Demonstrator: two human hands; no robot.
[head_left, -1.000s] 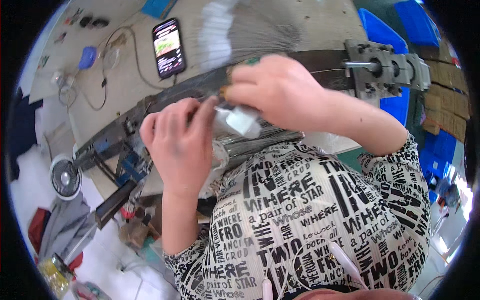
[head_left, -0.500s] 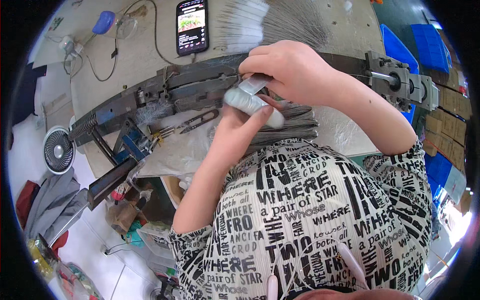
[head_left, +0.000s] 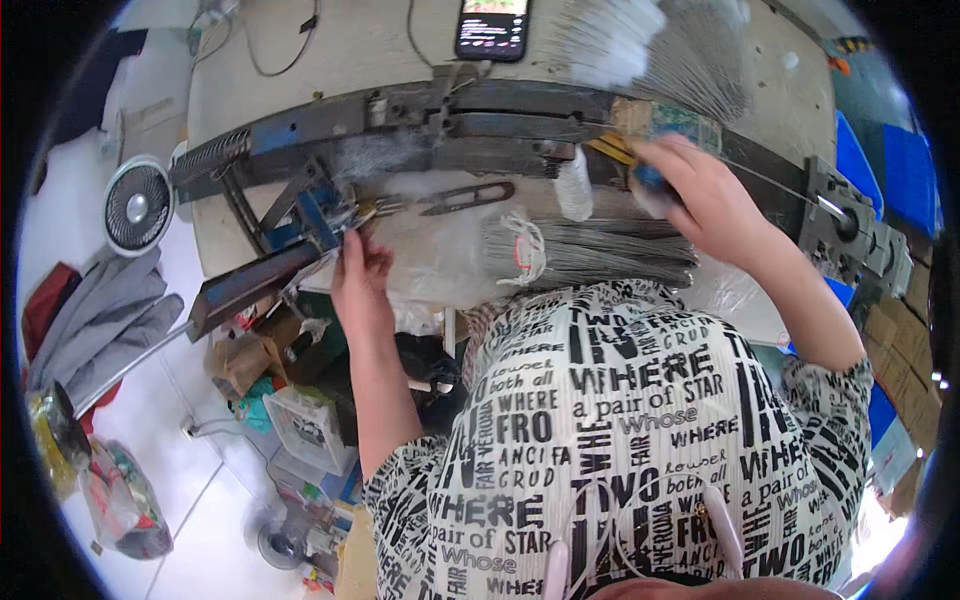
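My right hand (head_left: 712, 205) is at the bench's metal rail, its fingers closed round a motion-blurred thing with blue and whitish parts (head_left: 652, 185). Yellow, stick-like pieces (head_left: 612, 149) show at its fingertips; whether they belong to the held thing I cannot tell. Left of it, a white wound roll (head_left: 573, 186) stands against the rail. My left hand (head_left: 362, 285) has its fingers apart, close to a small blue metal mechanism (head_left: 318, 217) and several thin tools (head_left: 375, 208). Thread snips (head_left: 468, 197) lie to its right. A bundle of grey wires (head_left: 600, 250), with a white tie (head_left: 527, 247), lies between the hands.
The long metal rail (head_left: 400, 145) crosses the bench, ending in a clamp block (head_left: 850, 215) at right. Beyond it lie a phone (head_left: 492, 30) and fanned wires (head_left: 690, 60) with white fibre. A fan (head_left: 138, 207) is at left, blue crates (head_left: 908, 185) at right.
My hands have parted from the white roll. It now stands by the rail. My left hand has moved left to the mechanism, my right hand rightward. The whole view has shifted.
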